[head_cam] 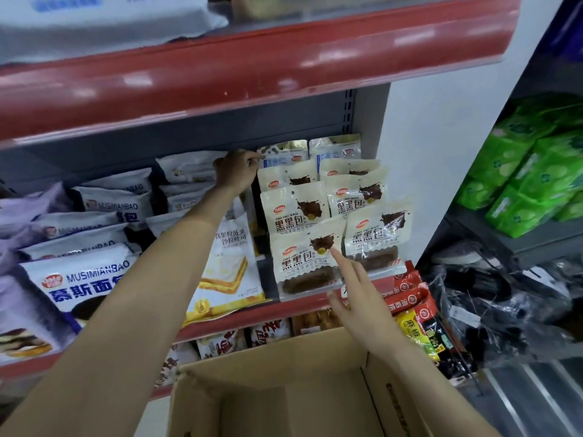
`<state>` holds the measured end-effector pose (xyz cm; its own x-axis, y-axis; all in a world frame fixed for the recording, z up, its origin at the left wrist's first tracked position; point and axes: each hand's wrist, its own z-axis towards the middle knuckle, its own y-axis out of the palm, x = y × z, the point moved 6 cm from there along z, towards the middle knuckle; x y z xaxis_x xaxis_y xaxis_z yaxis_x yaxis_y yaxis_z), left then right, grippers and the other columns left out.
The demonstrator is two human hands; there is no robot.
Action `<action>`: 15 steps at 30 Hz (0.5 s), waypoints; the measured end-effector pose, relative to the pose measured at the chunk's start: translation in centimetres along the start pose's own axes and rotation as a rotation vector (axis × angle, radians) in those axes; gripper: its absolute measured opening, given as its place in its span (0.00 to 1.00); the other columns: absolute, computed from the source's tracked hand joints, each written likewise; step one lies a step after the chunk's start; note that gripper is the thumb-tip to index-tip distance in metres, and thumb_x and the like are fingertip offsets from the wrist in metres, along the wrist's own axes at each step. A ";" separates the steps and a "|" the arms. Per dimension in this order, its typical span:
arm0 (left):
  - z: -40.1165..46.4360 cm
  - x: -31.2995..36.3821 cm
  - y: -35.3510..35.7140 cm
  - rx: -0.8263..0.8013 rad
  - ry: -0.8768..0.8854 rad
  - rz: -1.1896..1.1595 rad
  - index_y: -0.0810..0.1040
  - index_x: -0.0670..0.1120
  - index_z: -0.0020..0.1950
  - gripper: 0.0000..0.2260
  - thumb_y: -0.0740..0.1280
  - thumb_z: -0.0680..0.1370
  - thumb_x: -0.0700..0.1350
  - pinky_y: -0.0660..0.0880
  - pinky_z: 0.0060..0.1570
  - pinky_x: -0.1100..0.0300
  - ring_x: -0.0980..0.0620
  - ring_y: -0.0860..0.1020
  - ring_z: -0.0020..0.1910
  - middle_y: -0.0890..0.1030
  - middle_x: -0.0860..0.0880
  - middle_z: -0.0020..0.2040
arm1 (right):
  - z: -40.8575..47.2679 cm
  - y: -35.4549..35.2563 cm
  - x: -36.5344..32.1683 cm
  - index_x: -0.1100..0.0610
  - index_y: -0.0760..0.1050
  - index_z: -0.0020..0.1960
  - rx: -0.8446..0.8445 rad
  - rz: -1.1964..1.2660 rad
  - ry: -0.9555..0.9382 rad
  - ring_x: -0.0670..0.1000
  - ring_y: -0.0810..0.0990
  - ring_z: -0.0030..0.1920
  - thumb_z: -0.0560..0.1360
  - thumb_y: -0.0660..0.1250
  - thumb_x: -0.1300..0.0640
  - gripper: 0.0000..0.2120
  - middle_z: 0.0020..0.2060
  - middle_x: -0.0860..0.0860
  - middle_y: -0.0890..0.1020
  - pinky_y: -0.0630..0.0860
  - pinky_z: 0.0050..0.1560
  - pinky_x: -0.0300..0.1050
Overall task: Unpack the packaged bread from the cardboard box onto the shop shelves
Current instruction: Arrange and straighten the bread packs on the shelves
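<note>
Left hand [235, 171] pinches a white bread pack [189, 167] deep on the shelf [293, 302]; right hand [356, 298] — grip open, empty — points at the front dark-bread pack [304, 257], nearest it.

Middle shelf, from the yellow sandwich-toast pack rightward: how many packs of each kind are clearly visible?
Yellow sandwich-toast pack: 1
Cream packs with chocolate print: 6
Silvery packs behind them: 2
Total: 9

white wall [419, 146], grey side rack [536, 238]
</note>
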<state>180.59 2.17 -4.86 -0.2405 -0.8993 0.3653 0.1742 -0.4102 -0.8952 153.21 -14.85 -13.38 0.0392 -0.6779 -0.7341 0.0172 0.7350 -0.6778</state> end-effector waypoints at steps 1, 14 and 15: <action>-0.2 0.1 0.0 0.002 0.005 -0.013 0.80 0.51 0.60 0.15 0.56 0.80 0.44 0.67 0.60 0.53 0.45 0.74 0.61 0.77 0.48 0.64 | 0.0 0.0 0.0 0.43 0.44 0.76 0.001 -0.006 -0.003 0.40 0.72 0.48 0.78 0.62 0.56 0.35 0.72 0.45 0.60 0.70 0.36 0.25; -2.2 0.3 -1.2 0.054 -0.035 -0.260 0.79 0.46 0.59 0.13 0.58 0.80 0.41 0.69 0.53 0.61 0.48 0.75 0.61 0.77 0.46 0.63 | -0.4 -0.6 -0.7 0.45 0.46 0.76 0.018 -0.082 -0.005 0.44 0.76 0.51 0.79 0.61 0.57 0.33 0.72 0.47 0.59 0.75 0.45 0.32; -2.7 0.5 -1.3 0.050 -0.036 -0.263 0.78 0.46 0.60 0.13 0.58 0.80 0.42 0.69 0.53 0.61 0.48 0.74 0.62 0.77 0.46 0.64 | -0.5 -0.7 -0.9 0.46 0.47 0.76 0.031 -0.095 -0.006 0.45 0.77 0.52 0.79 0.61 0.58 0.33 0.72 0.48 0.59 0.76 0.47 0.35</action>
<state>177.70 2.66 -4.24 -0.2495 -0.7655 0.5931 0.1572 -0.6364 -0.7552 152.69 -14.76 -12.22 0.0415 -0.7448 -0.6659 0.0523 0.6672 -0.7430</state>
